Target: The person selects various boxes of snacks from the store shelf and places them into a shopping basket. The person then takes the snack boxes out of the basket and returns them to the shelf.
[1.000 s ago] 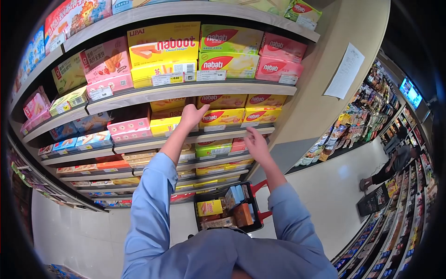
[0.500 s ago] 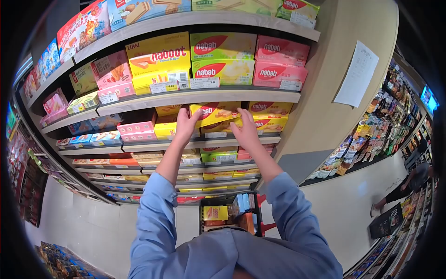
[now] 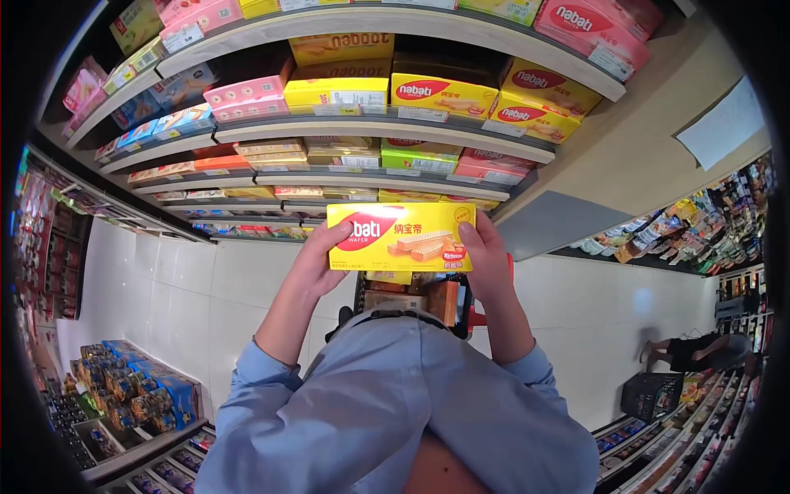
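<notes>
A yellow Nabati wafer box (image 3: 403, 237) is held level in front of my body, its printed front facing up at me. My left hand (image 3: 321, 257) grips its left end, the thumb over part of the red logo. At the right end, my right hand (image 3: 490, 255) holds it with the thumb on top. Beyond the box, another yellow Nabati box (image 3: 443, 92) stands on the shelf (image 3: 354, 129), with a dark gap above it. Yellow Nabati boxes (image 3: 539, 115) are stacked to its right.
Below my hands is a shopping basket (image 3: 360, 290) holding boxes, partly hidden. A wooden end panel (image 3: 609, 156) bounds the shelves at right. Packaged goods (image 3: 140, 387) stand at lower left. At far right a person (image 3: 699, 352) is near a dark basket (image 3: 652, 395).
Both hands have drawn the yellow Nabati box off the shelf and brought it down and back towards my body. The view has tilted down, and the shelves sit higher in it.
</notes>
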### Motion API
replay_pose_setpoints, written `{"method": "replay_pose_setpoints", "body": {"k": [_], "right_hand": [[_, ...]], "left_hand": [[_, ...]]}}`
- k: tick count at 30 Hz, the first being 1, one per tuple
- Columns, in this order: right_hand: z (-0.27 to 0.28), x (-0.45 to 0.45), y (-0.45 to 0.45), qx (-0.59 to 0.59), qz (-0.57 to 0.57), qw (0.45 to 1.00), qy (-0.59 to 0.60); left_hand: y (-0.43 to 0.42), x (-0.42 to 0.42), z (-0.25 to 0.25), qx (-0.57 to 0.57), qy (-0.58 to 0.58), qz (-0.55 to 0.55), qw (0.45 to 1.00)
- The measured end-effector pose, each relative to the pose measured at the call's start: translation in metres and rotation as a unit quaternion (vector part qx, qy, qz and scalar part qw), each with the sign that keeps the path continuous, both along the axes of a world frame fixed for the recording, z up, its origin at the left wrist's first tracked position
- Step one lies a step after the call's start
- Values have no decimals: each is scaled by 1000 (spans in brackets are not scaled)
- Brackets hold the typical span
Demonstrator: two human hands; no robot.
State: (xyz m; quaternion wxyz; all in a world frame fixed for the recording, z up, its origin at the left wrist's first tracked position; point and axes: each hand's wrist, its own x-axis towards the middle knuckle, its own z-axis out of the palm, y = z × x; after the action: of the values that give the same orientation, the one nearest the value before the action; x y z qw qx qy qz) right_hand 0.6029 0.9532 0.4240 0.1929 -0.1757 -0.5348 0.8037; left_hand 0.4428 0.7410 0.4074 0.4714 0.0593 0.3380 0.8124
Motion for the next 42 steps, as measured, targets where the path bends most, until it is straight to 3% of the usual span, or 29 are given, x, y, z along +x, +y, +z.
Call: {"method": "replay_pose_setpoints", "body": {"k": [1, 4, 5, 6, 8, 10, 13, 16, 19, 21, 23, 24, 26, 27, 30, 34, 36, 38, 40, 42], "right_hand": [[1, 0, 2, 28, 12, 1000, -5], [-23, -10, 5, 206, -26, 972, -107], [-22, -7, 3, 154, -11, 974, -168], [-25, -4, -1, 31, 30, 992, -121], [-31, 2, -11, -214, 107, 971, -20], [-28, -3, -20, -219, 97, 970, -32], [-34, 9, -12, -195, 77, 977, -35], [-16, 19, -12, -258, 99, 960, 51], [-16, 32, -8, -297, 128, 943, 75], [-22, 41, 0, -274, 167, 943, 84], [-32, 48, 8, -270, 204, 937, 90], [-35, 51, 11, -277, 221, 931, 90], [-39, 56, 16, -284, 239, 925, 82], [-37, 56, 16, -285, 237, 926, 75], [-34, 57, 17, -283, 241, 925, 75], [-38, 53, 14, -326, 126, 937, 12], [-32, 41, 12, -329, 120, 936, 11], [-36, 29, 10, -309, 99, 945, -38], [-48, 26, 4, -305, 101, 942, -100], [-56, 19, -12, -320, 72, 930, -166]], "left_hand": [[3, -1, 2, 8, -24, 10, 1000], [21, 11, 17, -45, 152, 83, 984], [31, 17, 15, -93, 244, 130, 957], [38, 26, 18, -133, 353, 108, 920], [44, 49, 28, -206, 554, 57, 804], [55, 69, 17, -179, 727, 53, 661], [60, 90, 16, -160, 726, 18, 668], [54, 75, 22, -134, 765, -71, 625], [46, 53, 41, -208, 812, -22, 545], [45, 24, 36, -278, 801, 101, 520], [41, 4, 37, -226, 567, 50, 791], [38, -1, 37, -187, 418, 21, 889], [28, -10, 28, -141, 306, -83, 938], [25, -11, 26, -117, 247, -134, 953], [23, 1, 25, -98, 200, -93, 970], [16, 5, 24, -113, 197, -35, 973], [13, 2, 21, -131, 213, 8, 968], [15, 3, 20, -139, 273, 62, 950], [23, 13, 6, -149, 400, 130, 895], [25, 28, -13, -214, 486, 86, 843]]}}
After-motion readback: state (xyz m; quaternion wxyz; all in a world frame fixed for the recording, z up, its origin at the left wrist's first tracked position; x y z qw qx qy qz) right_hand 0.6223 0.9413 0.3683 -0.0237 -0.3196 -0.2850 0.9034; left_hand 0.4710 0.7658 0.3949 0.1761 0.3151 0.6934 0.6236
